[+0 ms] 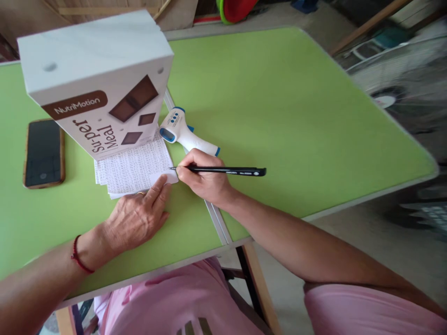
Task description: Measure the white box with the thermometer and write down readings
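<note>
My right hand (206,179) is closed around a black pen (237,170), its tip at the right edge of a stack of paper sheets (134,167). Dense rows of handwriting cover most of the top sheet, with a bare patch near the pen tip. My left hand (139,216) rests on the lower edge of the sheets, fingers stretched out and holding nothing. Over the sheets' far part stands a white box (101,60) printed "NutriMotion Su-per Meal", hiding that part. A white and blue infrared thermometer (185,132) lies just beyond my right hand.
A smartphone (44,153) in a brown case lies left of the box. All this is on a green folding table (279,102) with a metal seam down its middle. A fan (387,97) stands past the right edge; a red and green object (235,10) is behind.
</note>
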Available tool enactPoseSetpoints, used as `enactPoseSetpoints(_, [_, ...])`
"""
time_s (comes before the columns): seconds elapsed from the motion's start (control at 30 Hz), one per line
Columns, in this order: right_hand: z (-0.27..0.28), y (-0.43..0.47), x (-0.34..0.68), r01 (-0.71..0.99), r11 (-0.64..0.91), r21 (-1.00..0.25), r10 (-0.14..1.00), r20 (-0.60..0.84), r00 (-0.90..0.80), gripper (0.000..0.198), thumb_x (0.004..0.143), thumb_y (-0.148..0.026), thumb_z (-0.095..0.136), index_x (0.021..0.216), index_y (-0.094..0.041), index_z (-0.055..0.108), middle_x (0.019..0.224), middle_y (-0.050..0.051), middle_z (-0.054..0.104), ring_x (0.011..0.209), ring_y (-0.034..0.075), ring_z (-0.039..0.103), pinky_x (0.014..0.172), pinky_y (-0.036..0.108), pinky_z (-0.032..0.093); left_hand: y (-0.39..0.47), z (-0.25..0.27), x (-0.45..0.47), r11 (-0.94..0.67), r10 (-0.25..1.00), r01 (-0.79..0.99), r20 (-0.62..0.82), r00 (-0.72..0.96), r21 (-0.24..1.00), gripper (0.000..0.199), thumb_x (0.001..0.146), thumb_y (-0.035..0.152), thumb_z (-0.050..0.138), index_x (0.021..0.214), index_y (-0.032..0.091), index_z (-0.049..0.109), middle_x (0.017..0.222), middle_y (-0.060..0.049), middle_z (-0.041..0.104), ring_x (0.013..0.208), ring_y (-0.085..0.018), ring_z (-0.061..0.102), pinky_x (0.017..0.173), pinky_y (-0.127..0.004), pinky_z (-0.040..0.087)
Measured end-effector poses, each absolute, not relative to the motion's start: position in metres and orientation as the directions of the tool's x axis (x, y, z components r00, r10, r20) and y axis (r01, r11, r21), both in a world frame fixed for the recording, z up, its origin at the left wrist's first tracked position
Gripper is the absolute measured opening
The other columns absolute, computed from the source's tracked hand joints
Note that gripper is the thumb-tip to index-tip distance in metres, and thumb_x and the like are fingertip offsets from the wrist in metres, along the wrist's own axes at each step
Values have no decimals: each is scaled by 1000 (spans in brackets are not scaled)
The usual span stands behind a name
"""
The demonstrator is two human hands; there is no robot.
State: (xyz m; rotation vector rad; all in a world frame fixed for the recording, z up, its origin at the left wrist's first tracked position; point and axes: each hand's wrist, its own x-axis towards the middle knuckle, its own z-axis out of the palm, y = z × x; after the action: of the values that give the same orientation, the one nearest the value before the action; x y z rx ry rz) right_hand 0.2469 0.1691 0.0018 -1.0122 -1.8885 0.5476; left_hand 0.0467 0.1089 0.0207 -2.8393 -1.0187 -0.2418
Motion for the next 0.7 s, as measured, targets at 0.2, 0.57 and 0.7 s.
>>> enactPoseSetpoints(0.2, [1,167,246,429,564,-705,816,556,-159,16,81,-19,58,70,-22,49,54,-8,50,45,7,43,45,22,36,109,19,46,-766,629,642,162,760,-35,46,95,26,46,133,0,49,143,-24,47,65,-20,68,43,-32,54])
enactPoseSetpoints(0.57, [-8,174,252,552,745,-374,636,648,-419,23,94,-14,46,103,-23,65,89,5,62,82,16,62,70,31,54,124,32,29,-767,578,628,567,587,131,16,96,21,49,110,13,53,68,1,62,51,-12,56,43,-24,41])
enactPoseSetpoints(0.7, [-14,173,253,608,711,-352,688,528,-498,30,94,-12,41,101,-23,69,87,6,63,77,17,59,67,34,55,147,38,12,-631,620,604,785,14,487,13,89,28,57,93,24,45,74,3,44,58,-12,44,56,-28,41])
